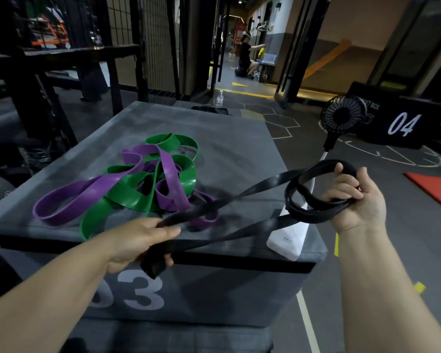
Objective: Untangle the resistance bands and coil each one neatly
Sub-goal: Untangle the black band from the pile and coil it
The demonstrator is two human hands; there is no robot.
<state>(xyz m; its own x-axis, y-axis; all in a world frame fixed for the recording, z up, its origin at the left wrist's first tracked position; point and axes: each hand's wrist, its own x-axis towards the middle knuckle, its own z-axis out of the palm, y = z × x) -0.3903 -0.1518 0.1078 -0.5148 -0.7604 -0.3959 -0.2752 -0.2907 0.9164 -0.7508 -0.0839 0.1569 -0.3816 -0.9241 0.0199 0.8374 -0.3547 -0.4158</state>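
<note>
On the far left of the grey box (227, 138) marked "03", the purple band (94, 192) lay in loose loops. It was threaded through the green band (135, 197) just beside it, the two still knotted in one heap on the box top.

The left forearm came in from the lower left, reaching over the box's near edge. The left hand (140, 243) lay palm down, its thumb stretched along the top and its fingers curled round the black band (239, 193), whose folded end stuck out below the fist.

From there two strands of the black band rose to the right, lifted off the box and crossing in front of the heap. They passed over a white block (288, 238) on the box's near right corner.

The right forearm rose from the lower right, with the right hand (354, 200) held higher than the left and its palm turned toward the camera. Its fingers were closed round several turns of the black band, gathered into a small coil.

Beyond stood a small black fan (343, 115) and a dark box (402, 123) marked "04".
</note>
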